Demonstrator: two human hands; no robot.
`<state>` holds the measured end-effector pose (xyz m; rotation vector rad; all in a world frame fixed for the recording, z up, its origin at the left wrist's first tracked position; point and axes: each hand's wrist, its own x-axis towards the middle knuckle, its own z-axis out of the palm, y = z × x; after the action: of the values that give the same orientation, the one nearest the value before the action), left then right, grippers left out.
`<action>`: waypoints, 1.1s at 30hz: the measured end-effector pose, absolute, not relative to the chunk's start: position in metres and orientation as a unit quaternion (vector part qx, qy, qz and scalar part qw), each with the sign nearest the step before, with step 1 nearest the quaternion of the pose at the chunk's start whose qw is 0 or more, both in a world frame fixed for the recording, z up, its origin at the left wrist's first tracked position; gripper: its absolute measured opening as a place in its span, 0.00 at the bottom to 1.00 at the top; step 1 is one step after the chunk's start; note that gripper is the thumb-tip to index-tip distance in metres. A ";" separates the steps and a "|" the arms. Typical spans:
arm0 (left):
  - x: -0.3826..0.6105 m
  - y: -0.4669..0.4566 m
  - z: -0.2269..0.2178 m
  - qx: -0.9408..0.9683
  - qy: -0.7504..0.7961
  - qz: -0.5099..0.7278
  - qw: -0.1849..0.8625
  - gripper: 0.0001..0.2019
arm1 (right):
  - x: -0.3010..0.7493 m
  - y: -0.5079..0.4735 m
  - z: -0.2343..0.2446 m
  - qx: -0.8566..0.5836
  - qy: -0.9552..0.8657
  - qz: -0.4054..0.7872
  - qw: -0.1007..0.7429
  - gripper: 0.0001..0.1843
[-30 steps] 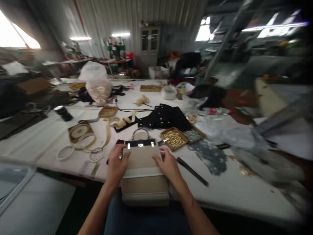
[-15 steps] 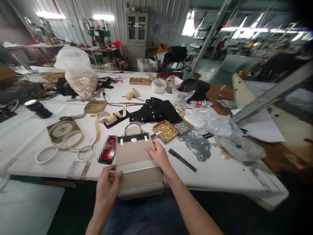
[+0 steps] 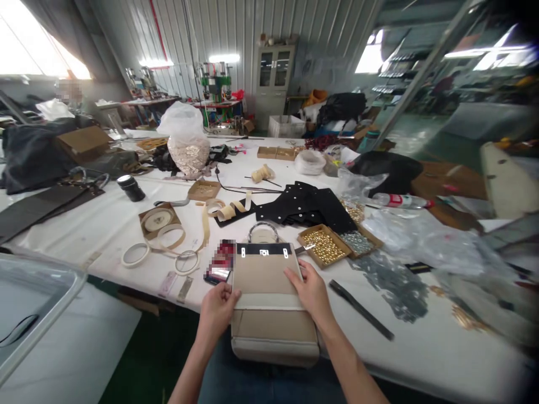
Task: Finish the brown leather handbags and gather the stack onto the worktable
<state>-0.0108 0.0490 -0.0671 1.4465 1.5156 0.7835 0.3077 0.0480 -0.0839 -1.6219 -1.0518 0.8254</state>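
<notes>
A beige handbag (image 3: 269, 328) lies at the table's front edge, its lower end jutting out over my lap. Across its upper end runs a black strip with metal fittings (image 3: 264, 252), and a round handle (image 3: 263, 229) shows beyond it. My left hand (image 3: 218, 308) grips the bag's left edge with the fingers curled in. On the right edge, my right hand (image 3: 309, 289) holds the bag, thumb on top and fingers along the side. A phone (image 3: 219, 262) lies just left of the bag. The undersides of both hands' grips are partly hidden.
Right of the bag are a box of gold rivets (image 3: 323, 247), a box of silver ones (image 3: 356, 242), grey metal pieces (image 3: 398, 289) and a dark bar-shaped tool (image 3: 361, 310). Tape rolls (image 3: 135, 255) lie left, black perforated pieces (image 3: 301, 205) behind. A clear bin (image 3: 37, 297) stands at left.
The camera view has swung left, so the scene sits further right in the picture. Both hands keep their hold on the bag, which stays in nearly the same place on the table.
</notes>
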 end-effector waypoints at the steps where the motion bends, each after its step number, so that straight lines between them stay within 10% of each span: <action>1: -0.011 0.050 -0.068 0.585 0.612 0.309 0.434 0.19 | 0.307 0.048 -0.083 -0.667 -0.433 0.345 0.499 0.41; 21: -0.015 0.046 -0.083 0.573 0.582 0.364 0.448 0.29 | 0.313 0.045 -0.082 -0.666 -0.442 0.336 0.499 0.39; 33: -0.034 0.006 -0.081 0.447 0.522 0.502 0.525 0.27 | 0.305 0.004 -0.047 -0.732 -0.575 -0.045 0.364 0.31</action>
<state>-0.0343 0.0061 -0.0813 1.0685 1.2496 1.2000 0.3051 0.0039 -0.0474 -1.8826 -1.4785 -0.1155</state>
